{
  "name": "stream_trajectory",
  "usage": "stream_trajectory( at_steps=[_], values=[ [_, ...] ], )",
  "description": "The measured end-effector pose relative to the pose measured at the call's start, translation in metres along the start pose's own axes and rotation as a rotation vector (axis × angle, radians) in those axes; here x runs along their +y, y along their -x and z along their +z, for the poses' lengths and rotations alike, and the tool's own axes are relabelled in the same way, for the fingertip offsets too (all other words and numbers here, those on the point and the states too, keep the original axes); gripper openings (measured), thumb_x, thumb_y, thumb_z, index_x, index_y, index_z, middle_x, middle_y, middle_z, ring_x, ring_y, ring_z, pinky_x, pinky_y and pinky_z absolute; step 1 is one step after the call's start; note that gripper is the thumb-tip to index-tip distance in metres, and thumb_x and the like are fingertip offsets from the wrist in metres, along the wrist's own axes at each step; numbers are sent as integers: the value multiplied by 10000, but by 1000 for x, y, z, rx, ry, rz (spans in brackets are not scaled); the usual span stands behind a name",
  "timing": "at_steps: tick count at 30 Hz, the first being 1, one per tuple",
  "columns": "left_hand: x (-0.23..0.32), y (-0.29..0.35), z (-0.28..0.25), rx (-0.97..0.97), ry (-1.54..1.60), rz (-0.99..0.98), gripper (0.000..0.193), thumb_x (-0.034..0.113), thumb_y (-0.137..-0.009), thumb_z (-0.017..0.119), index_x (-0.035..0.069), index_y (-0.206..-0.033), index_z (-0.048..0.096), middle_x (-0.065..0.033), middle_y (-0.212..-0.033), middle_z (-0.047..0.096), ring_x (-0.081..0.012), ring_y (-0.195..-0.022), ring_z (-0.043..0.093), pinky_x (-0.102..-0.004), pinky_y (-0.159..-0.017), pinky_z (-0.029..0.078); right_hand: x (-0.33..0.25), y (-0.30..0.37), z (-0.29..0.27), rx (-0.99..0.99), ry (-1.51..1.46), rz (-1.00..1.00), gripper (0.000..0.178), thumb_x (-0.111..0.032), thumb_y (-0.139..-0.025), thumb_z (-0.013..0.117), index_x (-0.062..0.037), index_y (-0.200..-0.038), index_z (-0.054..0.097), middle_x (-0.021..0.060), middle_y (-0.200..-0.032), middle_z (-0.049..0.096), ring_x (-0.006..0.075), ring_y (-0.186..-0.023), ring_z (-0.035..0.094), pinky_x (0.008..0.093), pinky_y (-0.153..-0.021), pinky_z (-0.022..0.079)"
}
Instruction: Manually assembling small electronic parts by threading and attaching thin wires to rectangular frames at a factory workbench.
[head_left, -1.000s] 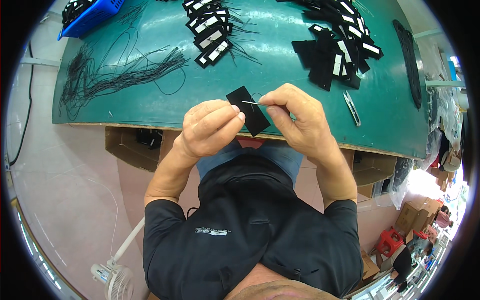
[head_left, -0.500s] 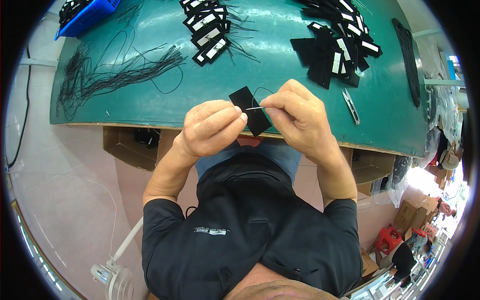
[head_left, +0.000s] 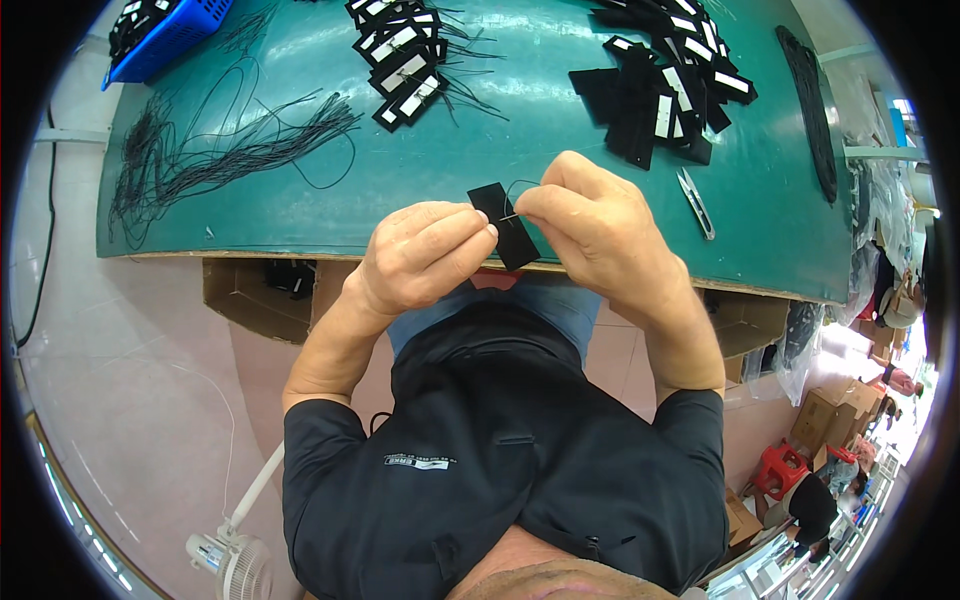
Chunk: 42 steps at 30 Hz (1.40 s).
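In front of me at the table's near edge, my right hand [head_left: 600,215] is closed in a pinch on a thin silvery needle [head_left: 508,217]. A thin dark cord [head_left: 515,184] loops up beside its fingertips. My left hand [head_left: 425,250] is also pinched, its thumb and forefinger close to the needle's other end; what lies between them is too small to make out. Just behind the fingertips is a flat black rectangular piece [head_left: 517,245], tilted, its middle crossed by the needle. Whether the left fingers touch this piece cannot be seen.
On the green table [head_left: 420,160] lie a bundle of dark cords [head_left: 230,145], black pieces with white labels [head_left: 405,70], more black pieces [head_left: 655,100], thread snips [head_left: 696,205] and a dark cord hank [head_left: 808,110]. A blue basket [head_left: 175,45] stands far left. Cardboard boxes [head_left: 255,305] sit below.
The black piece has turned a little more upright and shifted slightly right. My right hand has come closer to the left, and less of the needle shows between them.
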<state>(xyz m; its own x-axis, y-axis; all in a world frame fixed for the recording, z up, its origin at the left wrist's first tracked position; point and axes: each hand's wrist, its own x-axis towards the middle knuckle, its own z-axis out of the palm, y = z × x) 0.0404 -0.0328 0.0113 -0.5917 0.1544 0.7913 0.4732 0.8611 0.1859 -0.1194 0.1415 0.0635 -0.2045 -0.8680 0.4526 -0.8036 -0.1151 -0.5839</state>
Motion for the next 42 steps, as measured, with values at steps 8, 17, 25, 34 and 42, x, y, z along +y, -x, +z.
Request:
stream_trajectory(
  at_steps=[8, 17, 25, 34, 42],
  values=[
    [3, -1, 1, -89, 109, -55, 260, -31, -726, 714, -10, -984, 696, -122, -1006, 666, -283, -816, 699, -360, -679, 588, 12, -12, -2, -158, -74, -36, 106, -45, -851, 728, -23, -936, 670, 107, -831, 600, 293, -725, 617, 371, -625, 501],
    [2, -1, -2, -92, 124, -110, 288, -71, -694, 739, 10, -966, 689, -98, -957, 678, -261, -762, 667, -347, -637, 533, 21, -9, 10, -239, -263, 116, 114, -50, -883, 717, -8, -980, 673, 120, -874, 674, 293, -797, 664, 367, -698, 532],
    [2, -1, 2, 8, 202, -428, 179, -53, -803, 739, 27, -947, 666, -63, -892, 679, -203, -720, 643, -283, -644, 505, 32, -8, 23, -172, -315, 21, 203, -3, -858, 722, -23, -1060, 707, 126, -971, 676, 287, -860, 664, 366, -711, 533],
    [-1, 14, 39, 377, 894, -1112, 107, 57, -986, 676, -20, -1049, 635, -5, -904, 687, -29, -781, 609, -194, -682, 504, 26, 6, 68, 389, 56, -117, 269, 45, -771, 783, -43, -1019, 724, 102, -953, 660, 252, -814, 638, 360, -687, 520],
    [1, 11, 57, 422, 831, -1169, 115, 65, -975, 688, -25, -1024, 637, -8, -869, 678, -40, -754, 608, -195, -662, 498, 34, 0, 79, 452, 117, -166, 229, 50, -768, 789, -30, -960, 694, 92, -895, 652, 253, -745, 616, 347, -635, 495]
  ],
)
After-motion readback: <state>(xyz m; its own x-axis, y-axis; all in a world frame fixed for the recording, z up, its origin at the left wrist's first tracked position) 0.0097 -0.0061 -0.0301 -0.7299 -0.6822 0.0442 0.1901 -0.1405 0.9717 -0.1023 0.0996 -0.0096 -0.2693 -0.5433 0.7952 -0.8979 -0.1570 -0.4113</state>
